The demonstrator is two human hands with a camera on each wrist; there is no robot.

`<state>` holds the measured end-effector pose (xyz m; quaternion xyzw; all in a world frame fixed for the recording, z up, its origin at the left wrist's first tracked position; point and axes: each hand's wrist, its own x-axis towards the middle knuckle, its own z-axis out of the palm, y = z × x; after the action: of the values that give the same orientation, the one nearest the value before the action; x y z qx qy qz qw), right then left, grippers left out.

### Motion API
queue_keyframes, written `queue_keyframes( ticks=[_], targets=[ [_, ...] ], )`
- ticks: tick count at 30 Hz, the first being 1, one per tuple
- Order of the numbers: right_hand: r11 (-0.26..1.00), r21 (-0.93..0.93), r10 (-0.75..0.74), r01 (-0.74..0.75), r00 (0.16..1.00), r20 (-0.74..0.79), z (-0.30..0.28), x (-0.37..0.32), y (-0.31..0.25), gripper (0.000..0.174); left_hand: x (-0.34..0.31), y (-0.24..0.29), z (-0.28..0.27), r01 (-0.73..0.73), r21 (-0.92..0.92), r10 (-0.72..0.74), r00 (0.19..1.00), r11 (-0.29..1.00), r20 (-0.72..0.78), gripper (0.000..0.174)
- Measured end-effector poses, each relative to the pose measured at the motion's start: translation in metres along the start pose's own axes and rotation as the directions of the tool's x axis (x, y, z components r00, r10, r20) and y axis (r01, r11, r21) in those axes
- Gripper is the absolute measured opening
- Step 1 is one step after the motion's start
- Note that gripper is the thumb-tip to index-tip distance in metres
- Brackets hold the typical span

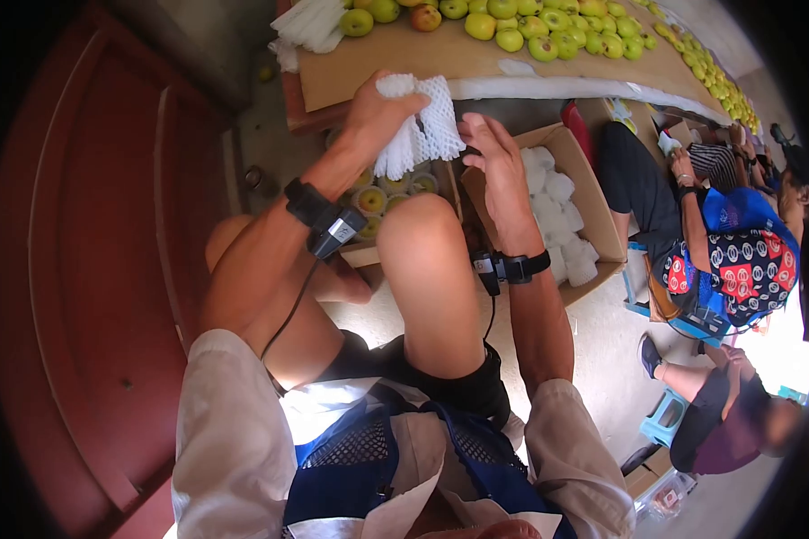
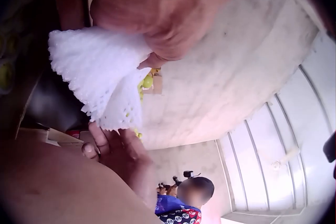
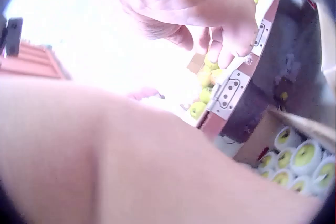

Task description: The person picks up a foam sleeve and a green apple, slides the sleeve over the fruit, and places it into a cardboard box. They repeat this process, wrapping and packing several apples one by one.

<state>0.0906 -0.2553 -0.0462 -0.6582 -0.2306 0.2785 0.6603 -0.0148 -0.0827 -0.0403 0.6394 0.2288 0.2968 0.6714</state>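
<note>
My left hand (image 1: 379, 112) grips white foam fruit nets (image 1: 440, 121) over my knees, its thumb lying across them. In the left wrist view the foam netting (image 2: 100, 69) fans out from beneath that hand. My right hand (image 1: 502, 171) stands just to the right of the netting, fingers loosely bent, fingertips close to its edge. The right wrist view shows the same right hand (image 3: 194, 3) with nothing in its fingers. Beneath the left hand, a box holds green apples in foam nets (image 1: 368, 199), partly hidden by the knee.
A table (image 1: 377, 76) bears many green apples (image 1: 562, 27), with a stack of foam nets (image 1: 310, 25) at its left end. Right of the knee stands a carton (image 1: 593, 216) of white wrapped pieces. People sit at the right. A red door (image 1: 99, 269) stands left.
</note>
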Motion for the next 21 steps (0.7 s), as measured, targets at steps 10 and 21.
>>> queue_keyframes(
  ticks=[10, 21],
  targets=[
    [0.852, 0.479, 0.068, -0.209, 0.953, 0.294, -0.002, 0.009, 0.002, 0.025, -0.008, 0.018, -0.003, 0.238, -0.371, -0.127, 0.946, 0.897, 0.298, 0.023],
    [0.673, 0.615, 0.030, -0.411, 0.846, 0.533, -0.003, 0.018, 0.007, 0.033, -0.006, 0.018, -0.003, 0.418, -0.526, -0.149, 0.866, 0.740, 0.478, 0.030]
  ],
)
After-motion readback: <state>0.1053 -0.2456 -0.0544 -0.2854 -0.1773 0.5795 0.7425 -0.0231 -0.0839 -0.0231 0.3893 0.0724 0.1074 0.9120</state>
